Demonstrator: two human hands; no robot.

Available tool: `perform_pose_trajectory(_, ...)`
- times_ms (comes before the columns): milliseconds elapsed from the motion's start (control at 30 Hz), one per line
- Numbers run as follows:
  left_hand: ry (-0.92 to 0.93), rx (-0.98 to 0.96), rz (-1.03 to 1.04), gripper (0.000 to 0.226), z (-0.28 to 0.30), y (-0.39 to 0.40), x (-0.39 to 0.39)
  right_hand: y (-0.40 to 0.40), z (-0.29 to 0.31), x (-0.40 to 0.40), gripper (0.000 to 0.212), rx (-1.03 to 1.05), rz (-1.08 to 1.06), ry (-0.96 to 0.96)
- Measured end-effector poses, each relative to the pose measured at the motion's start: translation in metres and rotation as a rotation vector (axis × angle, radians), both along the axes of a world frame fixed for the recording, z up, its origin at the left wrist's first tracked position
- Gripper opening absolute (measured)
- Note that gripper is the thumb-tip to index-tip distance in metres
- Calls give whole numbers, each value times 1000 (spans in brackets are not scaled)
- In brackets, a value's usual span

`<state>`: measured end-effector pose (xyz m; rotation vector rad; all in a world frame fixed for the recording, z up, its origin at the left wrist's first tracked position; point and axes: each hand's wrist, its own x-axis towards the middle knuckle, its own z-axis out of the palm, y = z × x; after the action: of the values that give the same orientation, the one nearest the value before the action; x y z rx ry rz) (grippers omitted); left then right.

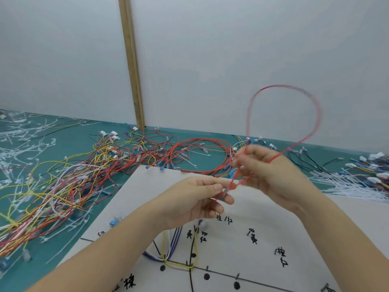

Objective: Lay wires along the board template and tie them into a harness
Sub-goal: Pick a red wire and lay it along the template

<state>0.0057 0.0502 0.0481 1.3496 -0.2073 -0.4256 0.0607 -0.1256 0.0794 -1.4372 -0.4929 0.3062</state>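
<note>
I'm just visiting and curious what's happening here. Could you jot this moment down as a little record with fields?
setting: green mat against a white wall
board: white template board with handwritten labels and black lines
left hand: left hand pinches the red wire low down
right hand: right hand grips the same wire higher up
wire shape: loops up in the air, blurred
already laid: yellow wire on the board
nearby: tangled wire pile; white ties to the right

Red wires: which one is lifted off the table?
The red wire looping up against the wall, pinched by both hands; the other red wires lie on the green mat.
</note>
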Motion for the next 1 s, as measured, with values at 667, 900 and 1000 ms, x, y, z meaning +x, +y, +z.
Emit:
perform_pose_trajectory(667, -261, 35, 69, 60, -9, -7, -3, 19, -18, -2, 14, 425, -151, 190)
perform_pose_trajectory(900, -262, -40, 180, 55, -13, -11, -3, 32, -28, -9, 16, 356, -230, 70)
perform_pose_trajectory(1000, -278, -35, 236, 50, -13, -13, -2, 29, -26, -8, 13, 281, -222, 42)
